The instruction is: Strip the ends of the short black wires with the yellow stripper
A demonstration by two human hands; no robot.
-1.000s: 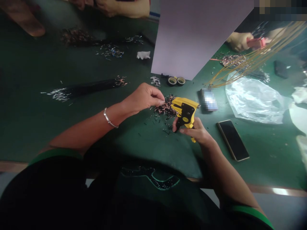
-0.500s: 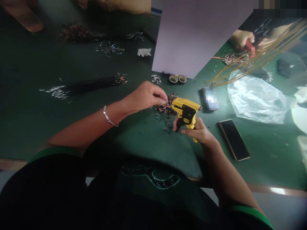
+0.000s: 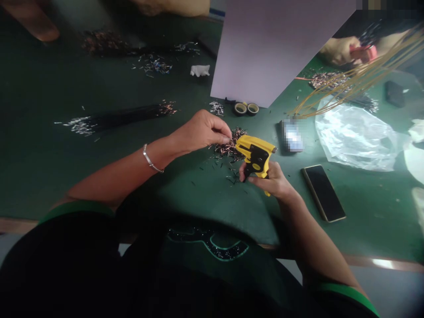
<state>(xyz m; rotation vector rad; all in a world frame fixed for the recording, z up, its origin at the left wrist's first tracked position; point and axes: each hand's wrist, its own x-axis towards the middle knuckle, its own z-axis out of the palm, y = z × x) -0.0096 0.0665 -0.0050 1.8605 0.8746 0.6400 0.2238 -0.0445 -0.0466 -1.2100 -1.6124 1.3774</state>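
Note:
My right hand (image 3: 270, 181) grips a yellow and black wire stripper (image 3: 256, 154), fingers wrapped round its handle and trigger. The stripper's jaws point left toward my left hand (image 3: 212, 130). Thumb and index finger of that hand are pinched together just short of the jaws; what lies between them is too small to make out. Beneath the jaws and fingertips spreads a heap of short wires with copper ends (image 3: 228, 150). Small dark offcuts (image 3: 215, 167) are scattered on the green table (image 3: 198, 190) in front of it.
A bundle of black wires (image 3: 126, 116) lies left. Two tape rolls (image 3: 247, 108) sit by a large pale panel (image 3: 265, 53). On the right are a phone (image 3: 323, 193), a clear plastic bag (image 3: 357, 137) and yellow wires (image 3: 334, 86). A co-worker's hand (image 3: 341, 51) holds a red tool (image 3: 364, 54).
My hands and the wire stripper stay almost in place. At the upper right, the co-worker's red tool has moved up and right and turned more level.

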